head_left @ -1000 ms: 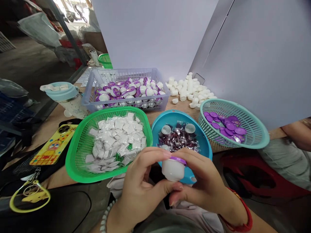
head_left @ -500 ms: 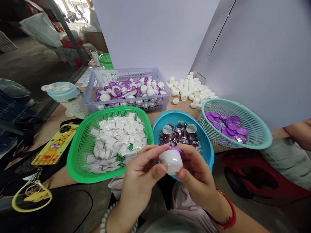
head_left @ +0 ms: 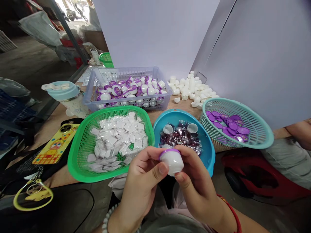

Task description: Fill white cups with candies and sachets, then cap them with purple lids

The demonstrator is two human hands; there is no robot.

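Observation:
Between my two hands is a small white cup (head_left: 173,162) with a purple lid (head_left: 169,150) on its far side, its rounded base tilted toward me. My left hand (head_left: 145,178) grips it from the left, thumb against the side. From the right, my right hand (head_left: 198,184) closes on the same cup, fingertips at the lid's rim and thumb near the base. Just beyond, a blue basin (head_left: 208,161) holds dark red sachets (head_left: 179,136) and a few open white cups (head_left: 192,128).
A green basket (head_left: 75,165) of white packets stands left, a teal basket (head_left: 264,136) of purple lids right. Behind are a clear crate (head_left: 126,105) of lidded cups and loose white cups (head_left: 191,87). A tumbler (head_left: 70,97) and phone (head_left: 55,145) lie left; another person's arm (head_left: 300,132) shows right.
The cup has tilted in my hands, its lid turning toward the left and its base toward the lower right. Both hands keep their hold; the view has shifted slightly.

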